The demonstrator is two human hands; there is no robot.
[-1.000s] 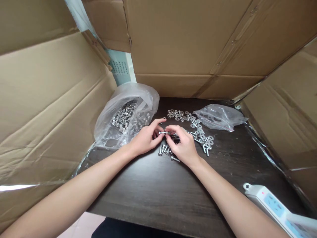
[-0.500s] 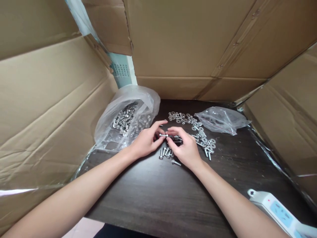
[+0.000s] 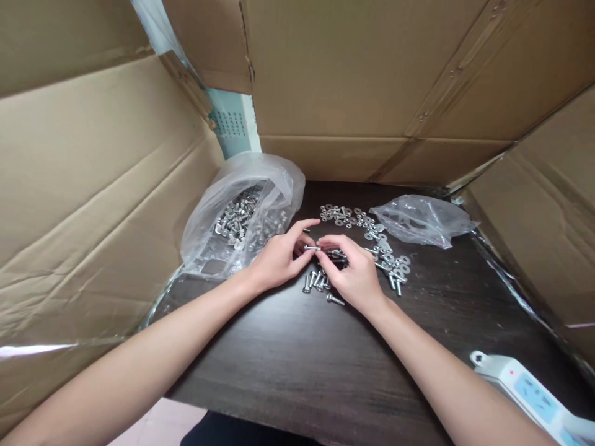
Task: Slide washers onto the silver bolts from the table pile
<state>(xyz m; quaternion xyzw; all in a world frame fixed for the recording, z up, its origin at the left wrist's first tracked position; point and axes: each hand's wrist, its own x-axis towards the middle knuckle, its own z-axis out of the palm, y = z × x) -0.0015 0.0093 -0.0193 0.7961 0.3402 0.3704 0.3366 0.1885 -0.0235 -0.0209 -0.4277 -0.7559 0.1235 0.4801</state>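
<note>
My left hand (image 3: 279, 260) and my right hand (image 3: 353, 272) meet over a dark wooden table (image 3: 288, 359). Between their pinched fingertips they hold one small silver bolt (image 3: 311, 248) lying sideways. Just below the hands lies a small cluster of loose bolts (image 3: 318, 284). A scatter of washers and bolts (image 3: 372, 238) spreads to the right and behind my right hand. An open clear plastic bag of bolts (image 3: 239, 220) sits to the left of my left hand.
A second, nearly flat clear bag (image 3: 425, 220) lies at the back right. Cardboard sheets (image 3: 93, 186) wall in the table on the left, back and right. A white power strip (image 3: 525, 390) lies at the near right edge.
Both hands stay pinched on the same bolt with only slight finger shifts. The camera has drifted a little, moving everything slightly in view.
</note>
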